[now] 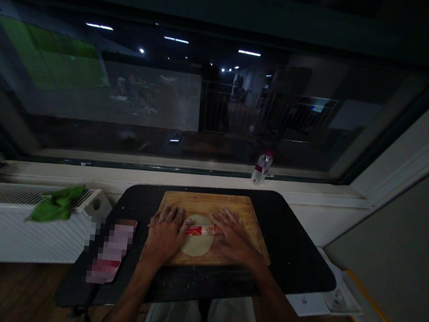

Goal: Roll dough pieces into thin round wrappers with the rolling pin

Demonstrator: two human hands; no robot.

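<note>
A thin, round sheet of dough lies on a wooden cutting board. Across it rests a rolling pin with a red and white printed wrapper; its ends are hidden beneath my hands. My left hand lies flat over the pin's left end, fingers stretched forward and thumb near the wrapper. Over the right end, my right hand is flat too, its fingers spread and pointing ahead. Neither hand has its fingers wrapped round the pin.
The board is on a black table. A pixelated pink, flat item lies at the table's left. Behind stands a plastic bottle on the windowsill. A green cloth drapes over the white radiator.
</note>
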